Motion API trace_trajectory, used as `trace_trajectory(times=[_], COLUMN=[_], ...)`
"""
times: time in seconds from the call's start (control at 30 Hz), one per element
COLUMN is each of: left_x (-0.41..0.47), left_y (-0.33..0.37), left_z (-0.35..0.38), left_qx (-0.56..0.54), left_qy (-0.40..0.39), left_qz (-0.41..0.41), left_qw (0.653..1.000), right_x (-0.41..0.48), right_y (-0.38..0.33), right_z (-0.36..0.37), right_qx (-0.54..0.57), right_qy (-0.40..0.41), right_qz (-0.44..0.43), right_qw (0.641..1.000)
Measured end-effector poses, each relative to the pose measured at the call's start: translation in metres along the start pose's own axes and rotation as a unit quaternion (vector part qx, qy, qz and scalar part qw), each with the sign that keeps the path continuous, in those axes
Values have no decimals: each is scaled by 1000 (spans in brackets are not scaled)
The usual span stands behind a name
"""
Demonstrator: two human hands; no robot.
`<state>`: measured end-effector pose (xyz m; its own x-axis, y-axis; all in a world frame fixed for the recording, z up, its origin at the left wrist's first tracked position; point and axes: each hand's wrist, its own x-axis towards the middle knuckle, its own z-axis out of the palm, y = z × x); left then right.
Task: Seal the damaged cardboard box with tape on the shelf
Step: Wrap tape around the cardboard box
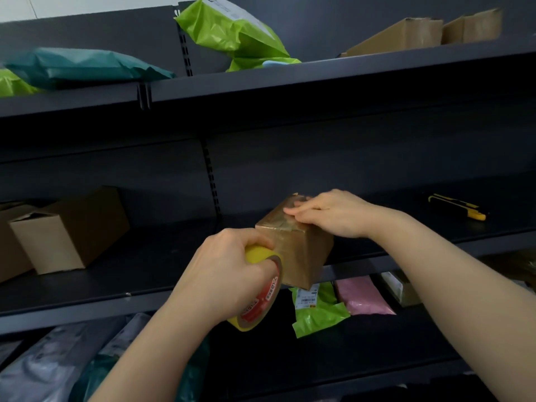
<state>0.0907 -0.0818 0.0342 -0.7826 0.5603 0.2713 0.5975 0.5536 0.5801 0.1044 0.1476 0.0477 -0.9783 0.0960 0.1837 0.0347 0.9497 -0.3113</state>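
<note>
A small brown cardboard box (301, 250) stands at the front edge of the dark middle shelf (145, 274), its top glossy with clear tape. My right hand (333, 213) lies flat on the box's top, fingers pressing the tape down. My left hand (229, 271) grips a yellow tape roll (261, 288) with a red-and-white core label, held against the box's near left side. A taut strip of tape seems to run from the roll onto the box, though I cannot see it clearly.
A yellow-and-black utility knife (458, 206) lies on the same shelf to the right. An open cardboard box (69, 230) stands at the left. Green and teal mailer bags (232, 33) and boxes (406, 34) fill the top shelf. Green and pink parcels (362, 297) lie below.
</note>
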Motion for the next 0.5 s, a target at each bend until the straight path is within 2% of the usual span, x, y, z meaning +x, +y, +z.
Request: trace_trajectory(times=[0.07, 0.2, 0.3, 0.4, 0.5], left_x=[2, 7, 7, 5, 1], left_y=[-1, -2, -5, -9, -16], left_z=[3, 18, 31, 42, 46], left_qx=[3, 24, 47, 69, 84], left_qy=[-13, -27, -23, 8, 39], left_qz=[-3, -7, 0, 18, 43], left_qw=[1000, 999, 999, 997, 995], right_x=[-9, -19, -30, -38, -35], right_y=[2, -1, -6, -10, -2], right_z=[2, 0, 4, 20, 28], right_qx=[49, 124, 40, -97, -106], right_qy=[-47, -90, -81, -6, 17], right_qz=[-14, -18, -35, -82, -93], right_qw=[998, 988, 995, 992, 990])
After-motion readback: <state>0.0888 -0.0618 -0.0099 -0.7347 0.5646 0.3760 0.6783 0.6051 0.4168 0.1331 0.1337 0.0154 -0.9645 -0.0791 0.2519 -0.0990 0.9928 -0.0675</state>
